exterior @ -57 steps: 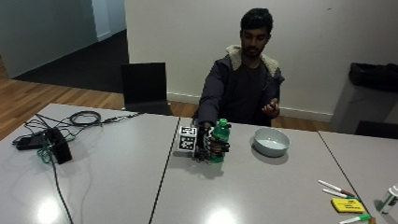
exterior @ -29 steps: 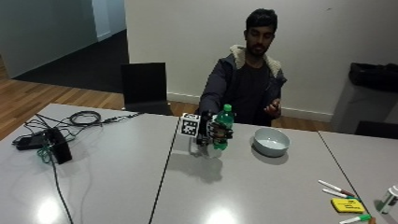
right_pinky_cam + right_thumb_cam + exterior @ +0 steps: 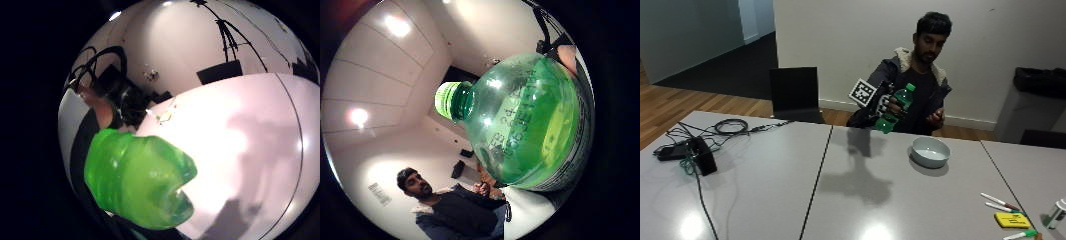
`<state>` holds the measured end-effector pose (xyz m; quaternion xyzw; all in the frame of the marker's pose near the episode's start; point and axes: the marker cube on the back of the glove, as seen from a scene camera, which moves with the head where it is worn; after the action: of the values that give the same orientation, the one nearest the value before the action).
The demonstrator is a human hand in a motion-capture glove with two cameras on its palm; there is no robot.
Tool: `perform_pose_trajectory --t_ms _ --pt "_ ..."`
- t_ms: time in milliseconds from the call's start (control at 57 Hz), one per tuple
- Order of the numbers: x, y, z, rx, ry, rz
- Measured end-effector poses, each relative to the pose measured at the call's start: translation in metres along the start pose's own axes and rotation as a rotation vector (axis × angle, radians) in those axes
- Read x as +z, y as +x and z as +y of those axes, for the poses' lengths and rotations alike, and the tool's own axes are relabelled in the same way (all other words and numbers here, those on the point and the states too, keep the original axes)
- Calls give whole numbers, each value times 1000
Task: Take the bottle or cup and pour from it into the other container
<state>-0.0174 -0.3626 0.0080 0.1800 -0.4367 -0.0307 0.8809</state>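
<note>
Outside view: a person sits behind a grey table [image 3: 906,200] with the gloved right hand [image 3: 887,106] raised in the air in front of the chest, well above the tabletop. Its fingers are wrapped around the middle of a green plastic bottle [image 3: 895,108], which is tilted, its green cap [image 3: 909,87] up and leaning toward the person's left side. A white bowl [image 3: 930,151] stands on the table, lower than the bottle and off to the side its cap leans toward, apart from it. The bare left hand [image 3: 933,118] is held near the body, behind the bowl. Markers [image 3: 998,201] and a yellow pad [image 3: 1011,220] lie near one table corner; a black device with cables [image 3: 700,155] sits at the other end.

Thumb side palm view: the bottle's shoulder and capped neck [image 3: 451,99] fill the middle, close to the palm. Little finger side palm view: the bottle's lobed green base [image 3: 137,180] hangs over the pale tabletop [image 3: 225,135].
</note>
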Motion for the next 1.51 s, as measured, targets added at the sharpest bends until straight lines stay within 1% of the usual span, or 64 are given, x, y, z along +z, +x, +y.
perform_pose_trajectory --t_ms 53,105,193,281,368,526,702,930,1088,1210,1281,1351,1439,1474,1509 --pt "10 -12 -5 11 27 66" --pt "20 -27 0 57 -10 132" --pt "34 -40 12 -32 -136 287" --pt "51 -51 9 -126 -211 463" --pt "68 -60 7 -179 -302 593" --pt "95 -64 11 -238 -433 764" --pt "123 -56 22 -272 -578 984" --pt "149 -52 39 -346 -703 1227" --pt "165 -53 46 -411 -779 1357" --pt "185 -55 69 -458 -822 1430" --pt "193 -54 68 -445 -841 1446" --pt "201 -54 75 -469 -861 1458" --pt "202 -49 62 -474 -863 1491" --pt "203 -49 63 -501 -888 1487" --pt "203 -53 71 -560 -974 1417"
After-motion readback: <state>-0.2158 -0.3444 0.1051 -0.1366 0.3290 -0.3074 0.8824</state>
